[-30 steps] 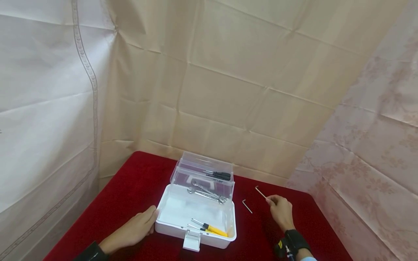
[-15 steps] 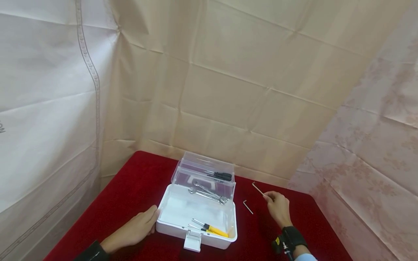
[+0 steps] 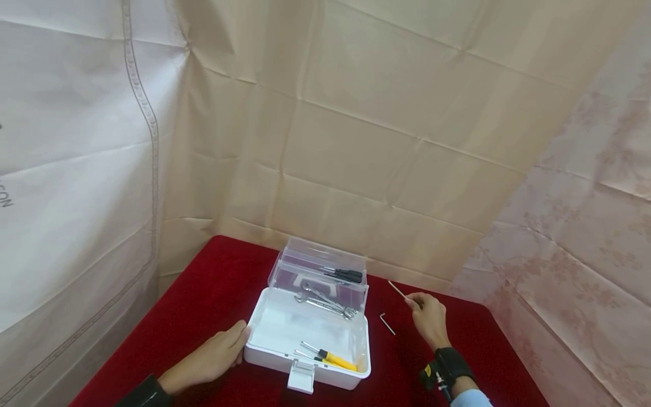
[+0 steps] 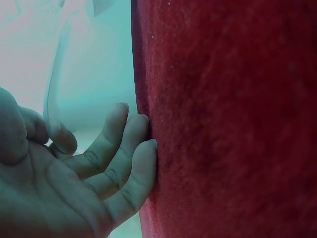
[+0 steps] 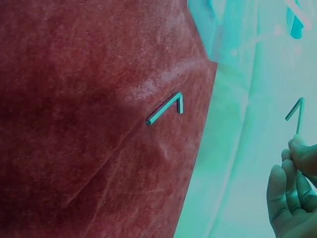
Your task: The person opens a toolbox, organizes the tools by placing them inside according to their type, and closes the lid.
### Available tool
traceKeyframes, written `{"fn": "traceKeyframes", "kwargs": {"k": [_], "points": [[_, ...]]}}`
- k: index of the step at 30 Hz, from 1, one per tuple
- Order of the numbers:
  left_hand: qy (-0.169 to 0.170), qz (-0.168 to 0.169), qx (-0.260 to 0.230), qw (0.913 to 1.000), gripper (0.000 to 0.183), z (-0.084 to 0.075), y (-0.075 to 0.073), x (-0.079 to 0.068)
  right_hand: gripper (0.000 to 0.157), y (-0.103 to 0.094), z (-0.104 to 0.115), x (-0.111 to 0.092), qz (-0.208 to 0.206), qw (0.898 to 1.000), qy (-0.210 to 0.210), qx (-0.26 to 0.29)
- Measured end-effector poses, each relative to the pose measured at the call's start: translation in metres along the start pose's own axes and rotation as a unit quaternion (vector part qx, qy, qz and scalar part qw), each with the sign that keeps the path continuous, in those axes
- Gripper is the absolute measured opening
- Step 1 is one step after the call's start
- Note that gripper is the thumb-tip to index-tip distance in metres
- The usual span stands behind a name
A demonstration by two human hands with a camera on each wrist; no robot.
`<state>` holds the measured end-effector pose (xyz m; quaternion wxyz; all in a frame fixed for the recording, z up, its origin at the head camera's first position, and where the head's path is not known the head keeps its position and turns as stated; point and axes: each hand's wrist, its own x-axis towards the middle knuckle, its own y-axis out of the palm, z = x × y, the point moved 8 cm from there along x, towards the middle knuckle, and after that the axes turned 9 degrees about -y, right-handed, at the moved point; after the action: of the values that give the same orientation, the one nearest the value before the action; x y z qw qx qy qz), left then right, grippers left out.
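A white toolbox (image 3: 305, 370) with its lid up stands on the red cloth. My left hand (image 3: 218, 353) holds its left wall; in the left wrist view the thumb and index finger (image 4: 62, 139) pinch the rim while the other fingers lie loosely bent. Off to the box's right, my right hand (image 3: 429, 317) pinches a long L-shaped hex key (image 3: 398, 290) by its straight end. The right wrist view has this hex key (image 5: 300, 116) with its bent end upward, away from the fingers. A second, shorter hex key (image 3: 387, 324) lies on the cloth between box and right hand.
Yellow-handled screwdrivers (image 3: 338, 360) lie at the front right inside the box. Two wrenches (image 3: 325, 305) rest at its back edge. Black-handled screwdrivers (image 3: 348, 275) lie in the clear tray (image 3: 290, 277) behind. A beige curtain (image 3: 351, 141) hangs behind the red table (image 3: 203, 294).
My right hand has moved a little left and away from me with the hex key, whose bent end has turned. The left hand keeps its hold on the toolbox.
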<state>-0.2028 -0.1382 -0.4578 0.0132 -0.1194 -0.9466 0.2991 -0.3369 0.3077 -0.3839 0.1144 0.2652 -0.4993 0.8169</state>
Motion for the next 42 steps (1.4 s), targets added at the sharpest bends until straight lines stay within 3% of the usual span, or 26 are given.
{"fn": "traceKeyframes", "kwargs": {"k": [42], "points": [[-0.004,-0.003,0.017,0.9998,0.024,0.001,0.0,0.001,0.015,0.018,0.038,0.025,-0.006,0.998,-0.031,0.051]]}}
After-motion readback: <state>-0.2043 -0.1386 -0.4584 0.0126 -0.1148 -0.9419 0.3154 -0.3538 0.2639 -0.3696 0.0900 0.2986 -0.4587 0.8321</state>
